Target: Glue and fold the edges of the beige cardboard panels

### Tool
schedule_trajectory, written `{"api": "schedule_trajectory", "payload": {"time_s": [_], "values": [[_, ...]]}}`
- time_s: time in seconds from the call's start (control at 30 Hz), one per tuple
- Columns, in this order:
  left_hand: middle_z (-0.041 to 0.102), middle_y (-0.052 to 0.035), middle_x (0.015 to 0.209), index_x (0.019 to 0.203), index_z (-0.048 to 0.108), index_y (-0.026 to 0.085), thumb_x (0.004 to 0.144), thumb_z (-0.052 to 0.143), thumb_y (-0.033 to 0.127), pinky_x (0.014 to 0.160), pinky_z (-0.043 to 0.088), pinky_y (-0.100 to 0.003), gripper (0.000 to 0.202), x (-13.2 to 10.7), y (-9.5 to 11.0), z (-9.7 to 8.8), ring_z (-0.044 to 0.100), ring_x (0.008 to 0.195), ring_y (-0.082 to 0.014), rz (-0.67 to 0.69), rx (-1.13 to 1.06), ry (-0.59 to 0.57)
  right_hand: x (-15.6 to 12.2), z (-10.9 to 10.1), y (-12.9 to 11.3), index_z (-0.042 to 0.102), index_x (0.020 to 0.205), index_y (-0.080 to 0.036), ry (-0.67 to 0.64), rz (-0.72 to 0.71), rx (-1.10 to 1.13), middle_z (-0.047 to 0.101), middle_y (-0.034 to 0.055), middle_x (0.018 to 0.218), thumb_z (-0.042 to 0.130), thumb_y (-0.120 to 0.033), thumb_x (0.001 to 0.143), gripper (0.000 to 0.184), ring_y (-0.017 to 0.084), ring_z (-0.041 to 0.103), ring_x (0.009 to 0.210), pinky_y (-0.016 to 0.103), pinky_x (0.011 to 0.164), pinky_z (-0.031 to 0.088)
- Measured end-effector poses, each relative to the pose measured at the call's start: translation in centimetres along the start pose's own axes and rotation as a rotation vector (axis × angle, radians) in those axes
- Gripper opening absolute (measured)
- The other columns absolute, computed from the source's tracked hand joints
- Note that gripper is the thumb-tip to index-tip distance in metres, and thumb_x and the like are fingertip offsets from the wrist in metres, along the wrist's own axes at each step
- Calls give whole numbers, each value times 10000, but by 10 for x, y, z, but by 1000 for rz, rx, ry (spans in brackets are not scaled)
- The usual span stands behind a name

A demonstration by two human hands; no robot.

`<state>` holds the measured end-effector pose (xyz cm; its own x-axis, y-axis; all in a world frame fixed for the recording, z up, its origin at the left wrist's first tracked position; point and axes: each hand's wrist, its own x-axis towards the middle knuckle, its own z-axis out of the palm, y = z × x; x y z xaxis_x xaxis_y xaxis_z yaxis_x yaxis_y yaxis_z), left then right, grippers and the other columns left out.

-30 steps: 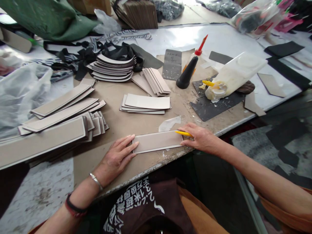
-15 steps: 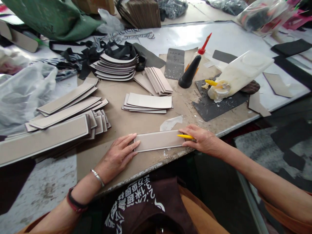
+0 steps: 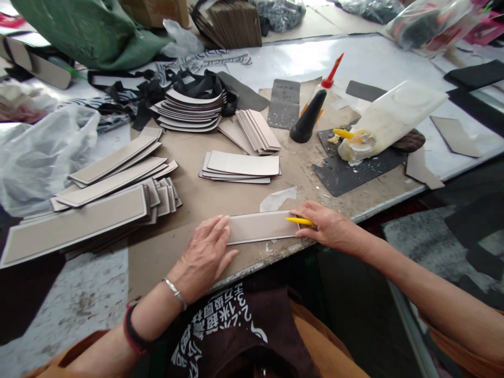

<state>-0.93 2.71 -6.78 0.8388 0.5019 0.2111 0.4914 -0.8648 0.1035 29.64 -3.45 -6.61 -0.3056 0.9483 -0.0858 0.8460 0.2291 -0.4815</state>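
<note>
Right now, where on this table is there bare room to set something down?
Brown board between the left piles, middle stack and left hand; white tabletop behind the red-tipped bottle. Crowded: around the white container, and the curved panels behind the middle stack.

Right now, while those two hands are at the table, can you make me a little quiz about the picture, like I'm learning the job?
1. Which hand holds the yellow pointed thing?
A) left hand
B) right hand
C) neither

2. True or false: the left hand is touching the black cone.

3. Fill in the missing colour: the shiny bangle is ____.

Key:
1. B.
2. False; that hand is at one end of the pale strip.
3. Silver.
</note>
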Motion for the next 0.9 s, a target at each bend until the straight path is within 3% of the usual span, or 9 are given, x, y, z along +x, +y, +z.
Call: {"api": "schedule_trajectory", "payload": {"time_s": [0.13, 0.37, 0.47, 0.67, 0.8, 0.9], "values": [[548, -223, 1189, 1135, 545, 21, 836, 521, 378, 922, 453, -458, 466, 13, 24, 5, 479, 1116, -329, 17, 24, -50, 1, 0, 2, 509, 1172, -213, -15, 2, 6, 525, 78, 1049, 591, -242, 810, 373, 224, 550, 983, 388, 888, 459], [477, -149, 1258, 1254, 485, 277, 777, 531, 543, 904, 370, -549, 548, 26, 47, 10, 425, 1126, -358, -154, -36, -85, 3, -2, 2, 515, 1154, -190, -33, 2, 27, 525, 89, 1039, 585, -245, 812, 353, 226, 548, 972, 390, 874, 463], [436, -141, 1258, 1276, 450, 336, 743, 527, 602, 893, 336, -569, 601, 28, 53, 15, 383, 1133, -371, -189, -21, -71, 3, -2, 1, 513, 1158, -198, -28, 12, 25, 527, 88, 1041, 577, -251, 817, 352, 227, 552, 971, 385, 863, 470], [422, -161, 1247, 1262, 475, 320, 758, 516, 587, 906, 310, -587, 572, 29, 57, 19, 360, 1148, -383, -232, -48, -52, -5, -8, -3, 475, 1214, -190, 76, 20, -30, 556, 107, 1068, 520, -285, 856, 373, 245, 557, 991, 407, 869, 476], [438, -179, 1248, 1248, 491, 288, 761, 541, 554, 935, 323, -586, 557, 30, 60, 21, 402, 1164, -371, -242, -72, -28, -19, -11, -17, 494, 1197, -132, 198, 62, -174, 590, 139, 1054, 372, -183, 898, 326, 250, 580, 970, 409, 847, 495], [449, -181, 1279, 1237, 502, 220, 764, 569, 516, 979, 334, -544, 562, 31, 63, 25, 393, 1208, -352, -212, -88, 3, -27, -8, -35, 491, 1210, -102, 203, -6, -310, 606, 161, 1068, 340, -110, 883, 360, 254, 588, 975, 403, 823, 514]]}}
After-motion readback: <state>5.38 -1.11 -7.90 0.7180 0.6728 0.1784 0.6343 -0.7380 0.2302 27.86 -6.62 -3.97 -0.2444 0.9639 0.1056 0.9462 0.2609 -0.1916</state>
